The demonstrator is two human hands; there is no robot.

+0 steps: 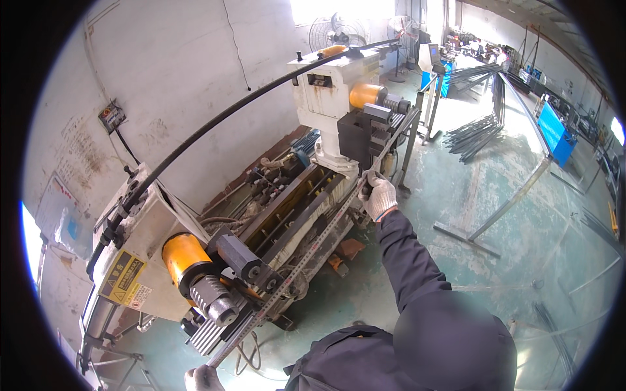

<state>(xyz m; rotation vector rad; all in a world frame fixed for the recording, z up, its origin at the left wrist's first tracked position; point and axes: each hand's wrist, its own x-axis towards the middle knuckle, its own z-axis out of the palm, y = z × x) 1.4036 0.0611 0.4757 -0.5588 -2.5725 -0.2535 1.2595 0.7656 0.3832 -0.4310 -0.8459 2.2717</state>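
Observation:
My right hand (379, 197), in a white knitted glove, is closed on a long, thin, pale strip with small red and dark marks, which looks like a tape measure blade (314, 249). My left hand (203, 378), also gloved and partly cut off by the lower edge, closes around its near end. Between my hands the strip runs slantwise along the front of a white two-headed machine (326, 98). The near head carries an orange cylinder (185, 255) with a ridged metal spindle. On the far head, close beyond my right hand, are a second orange cylinder (366, 95) and a black clamping block (355, 135).
A thick black cable (215, 120) arches over the machine. Hoses and a blue motor (302, 148) lie behind it by the wall. To the right stand a metal stand (515, 202) with a blue panel and bundles of dark rods (475, 135). Fans stand at the back.

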